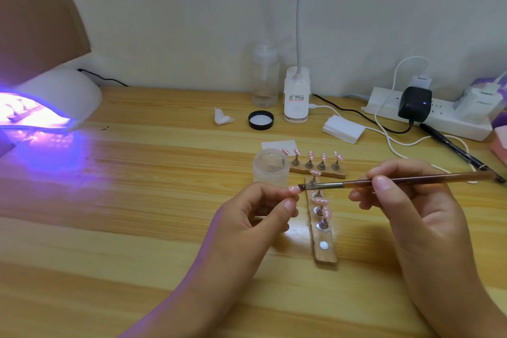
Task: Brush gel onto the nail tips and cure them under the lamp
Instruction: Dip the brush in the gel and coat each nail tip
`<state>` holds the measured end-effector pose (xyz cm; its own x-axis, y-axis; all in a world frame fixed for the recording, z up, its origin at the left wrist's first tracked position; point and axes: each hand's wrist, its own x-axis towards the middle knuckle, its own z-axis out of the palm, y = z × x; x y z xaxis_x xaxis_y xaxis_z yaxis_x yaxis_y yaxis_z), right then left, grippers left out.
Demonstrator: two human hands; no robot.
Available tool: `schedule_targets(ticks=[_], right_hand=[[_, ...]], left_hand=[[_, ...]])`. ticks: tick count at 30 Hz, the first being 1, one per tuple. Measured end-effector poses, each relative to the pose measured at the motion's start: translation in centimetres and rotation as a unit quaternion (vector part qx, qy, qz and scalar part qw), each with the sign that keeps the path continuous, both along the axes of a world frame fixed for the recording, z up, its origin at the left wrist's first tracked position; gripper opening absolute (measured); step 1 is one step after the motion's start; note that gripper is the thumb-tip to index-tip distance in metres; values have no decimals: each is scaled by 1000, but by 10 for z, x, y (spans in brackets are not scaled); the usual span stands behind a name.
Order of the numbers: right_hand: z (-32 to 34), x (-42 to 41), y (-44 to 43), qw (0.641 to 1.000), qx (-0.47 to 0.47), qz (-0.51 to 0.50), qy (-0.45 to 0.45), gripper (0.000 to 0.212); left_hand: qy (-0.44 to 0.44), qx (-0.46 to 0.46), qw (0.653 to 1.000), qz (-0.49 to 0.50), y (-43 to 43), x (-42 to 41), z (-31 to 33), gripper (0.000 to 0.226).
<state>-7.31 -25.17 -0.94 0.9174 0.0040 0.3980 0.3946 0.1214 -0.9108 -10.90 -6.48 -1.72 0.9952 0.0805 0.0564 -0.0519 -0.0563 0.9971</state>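
Observation:
My left hand [263,208] pinches a small stand with a pink nail tip [294,188] on top. My right hand [406,200] grips a brown brush [411,180], and its bristles touch that tip. Beneath the hands a wooden holder strip [325,252] carries a few pink tips on stands. A second strip [318,169] with several tips lies behind it. An open frosted gel jar [270,166] stands left of the strips. The white curing lamp [55,93] at far left glows violet, with something lit inside.
On the wooden desk lie a black jar lid [261,119], a clear pump bottle [264,77], a white clip lamp base [296,96], a stack of white pads [343,129], a power strip [428,115] with plugs and cables, and a black pen [455,148].

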Motion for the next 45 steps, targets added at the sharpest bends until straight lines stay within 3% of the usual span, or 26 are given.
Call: schedule_targets(ticks=[4, 8, 15, 21, 24, 32, 37, 45], right_hand=[[-1, 0, 0, 1000, -1, -8, -8, 15], [0, 0, -1, 1000, -5, -19, -12, 8], [0, -2, 0, 1000, 2, -7, -21, 35], [0, -3, 1, 1000, -10, 11, -24, 30], [-1, -2, 0, 999, -14, 10, -27, 13], [-2, -2, 0, 999, -22, 7, -27, 8], [0, 1, -1, 1000, 8, -1, 1, 26], [-1, 2, -2, 999, 40, 8, 28, 35]], left_hand=[[-1, -14, 1000, 1, -1, 0, 1, 12], [2, -19, 1000, -1, 0, 0, 2, 11], [5, -28, 1000, 3, -1, 0, 3, 8], [9, -25, 1000, 4, -1, 0, 3, 8], [10, -14, 1000, 7, -1, 0, 3, 10], [-2, 5, 1000, 9, -1, -2, 4, 8], [-9, 12, 1000, 6, -1, -2, 5, 10], [-17, 23, 1000, -2, -2, -1, 4, 9]])
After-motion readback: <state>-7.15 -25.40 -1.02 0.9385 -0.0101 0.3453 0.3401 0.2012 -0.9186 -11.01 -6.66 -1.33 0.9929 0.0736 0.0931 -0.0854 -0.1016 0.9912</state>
